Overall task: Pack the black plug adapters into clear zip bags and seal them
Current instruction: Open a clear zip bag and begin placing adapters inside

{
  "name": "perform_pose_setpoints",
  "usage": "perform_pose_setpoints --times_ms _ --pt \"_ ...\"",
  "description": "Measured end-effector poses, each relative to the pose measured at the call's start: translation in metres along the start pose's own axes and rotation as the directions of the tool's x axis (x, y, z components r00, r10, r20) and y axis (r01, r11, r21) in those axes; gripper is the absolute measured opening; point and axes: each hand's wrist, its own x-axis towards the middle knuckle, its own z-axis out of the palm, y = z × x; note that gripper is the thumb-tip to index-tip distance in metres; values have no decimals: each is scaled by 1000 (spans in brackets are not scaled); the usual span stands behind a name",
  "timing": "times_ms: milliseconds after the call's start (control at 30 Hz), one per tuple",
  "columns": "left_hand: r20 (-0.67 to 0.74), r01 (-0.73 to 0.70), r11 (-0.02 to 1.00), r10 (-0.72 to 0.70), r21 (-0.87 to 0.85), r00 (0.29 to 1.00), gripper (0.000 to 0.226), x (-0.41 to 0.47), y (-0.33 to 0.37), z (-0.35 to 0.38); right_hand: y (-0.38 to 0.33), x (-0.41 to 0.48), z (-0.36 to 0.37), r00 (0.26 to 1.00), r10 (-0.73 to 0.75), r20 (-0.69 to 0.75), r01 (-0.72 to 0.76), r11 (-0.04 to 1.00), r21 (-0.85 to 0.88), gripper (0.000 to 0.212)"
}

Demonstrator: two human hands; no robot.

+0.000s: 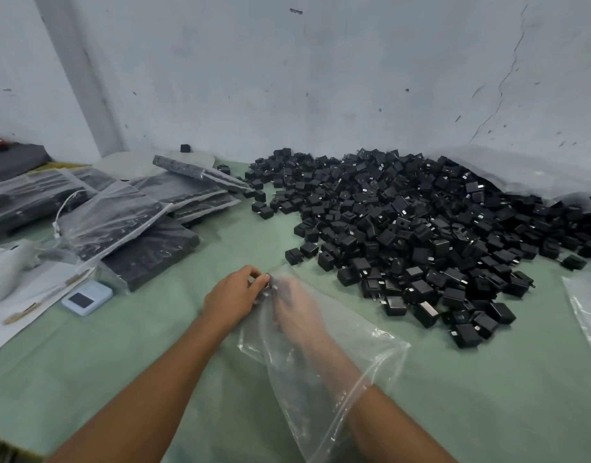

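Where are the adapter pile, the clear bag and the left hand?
adapter pile (404, 228), head view, middle of the heap.
clear bag (371, 350), head view, its clear side panel.
left hand (232, 295), head view, back of the hand.

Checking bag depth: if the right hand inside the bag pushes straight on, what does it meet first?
Likely the clear zip bag's far end, pinched by the left hand; depth is unclear.

Packing workshop, heaped adapters (421, 235), stacked filled bags (120, 222), scuffed wall (321, 78)
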Motion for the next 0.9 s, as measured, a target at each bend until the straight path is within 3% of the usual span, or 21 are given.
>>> perform_pose_setpoints --times_ms 100,200,267,500,700,800,900 --pt "72 -15 996 9 83 997 28 9 2 -5 1 -1 3 1000 -12 -7 11 999 -44 35" --pt "150 48 999 -47 -5 988 25 20 5 -9 1 -4 6 999 -31 -31 30 998 -49 41" --pt "138 85 995 -76 -60 988 29 23 8 -6 1 -7 7 998 -49 -46 46 998 -46 42" --pt "34 62 998 -62 -4 998 36 17 2 9 -2 -9 7 997 -80 -15 79 995 -56 41" --pt "34 27 999 -29 36 999 46 14 1 8 -7 -15 -16 988 -65 139 56 996 72 47" --pt "34 23 999 -25 44 999 46 15 -1 9 -6 -39 -36 971 -101 216 93 994 50 44" --pt "36 18 999 -19 40 999 45 18 -3 10 12 -87 -76 888 -194 417 177 981 80 39"
